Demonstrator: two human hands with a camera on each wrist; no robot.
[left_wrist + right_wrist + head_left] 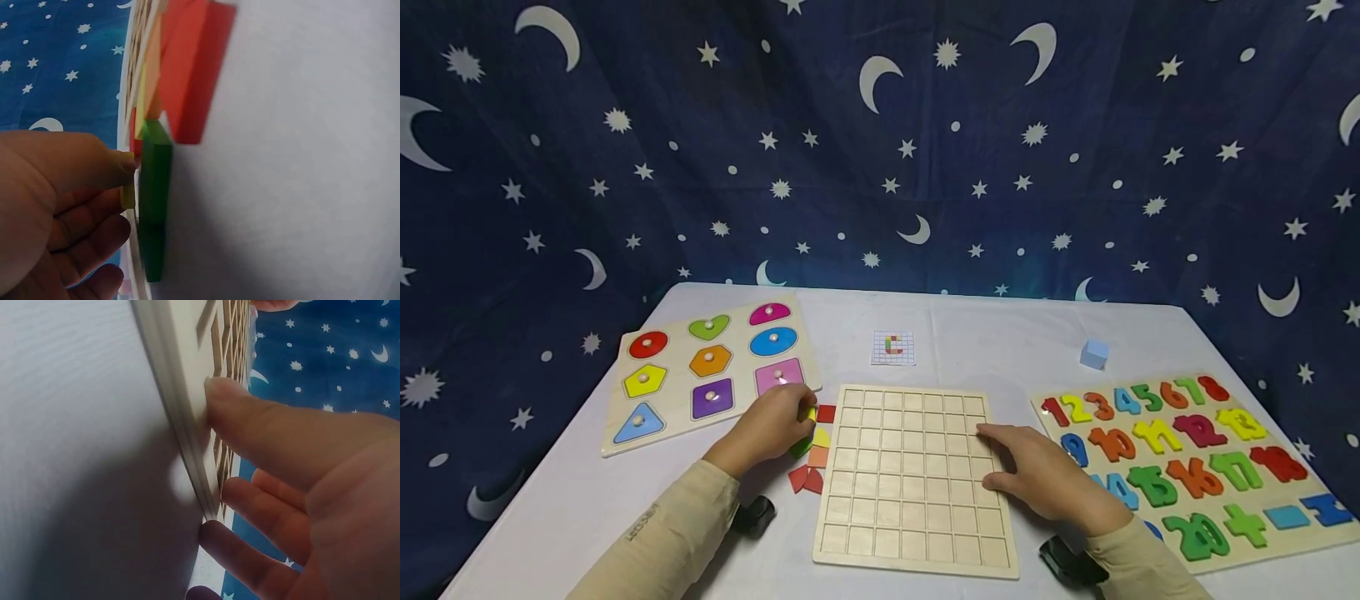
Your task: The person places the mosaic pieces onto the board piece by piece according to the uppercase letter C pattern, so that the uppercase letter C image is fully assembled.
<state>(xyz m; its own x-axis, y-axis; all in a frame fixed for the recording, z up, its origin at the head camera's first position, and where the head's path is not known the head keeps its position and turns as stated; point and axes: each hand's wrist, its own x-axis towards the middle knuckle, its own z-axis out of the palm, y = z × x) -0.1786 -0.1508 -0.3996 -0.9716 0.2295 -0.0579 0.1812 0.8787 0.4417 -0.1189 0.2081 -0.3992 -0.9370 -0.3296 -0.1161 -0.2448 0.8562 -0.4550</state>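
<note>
My left hand [772, 425] pinches a small yellow tile [127, 195] between thumb and fingers, just left of the wooden grid board [917, 477]. Green tiles [155, 181] stand close by that hand in the left wrist view. Beside the board's left edge lie a red tile [826, 413], another yellow tile [822, 437], an orange tile [817, 457] and two more red tiles [799, 477]. On the board's right edge rests my right hand [1048, 477], thumb and fingers spread and relaxed. Every visible square of the board is bare.
A shape puzzle board [677, 375] with knobbed pieces lies at the left. To the right is a number puzzle board [1225, 533]. Behind the grid board sit a printed pattern card [893, 348] and, farther right, a light blue cube [1094, 354]. A starry cloth [820, 158] hangs behind.
</note>
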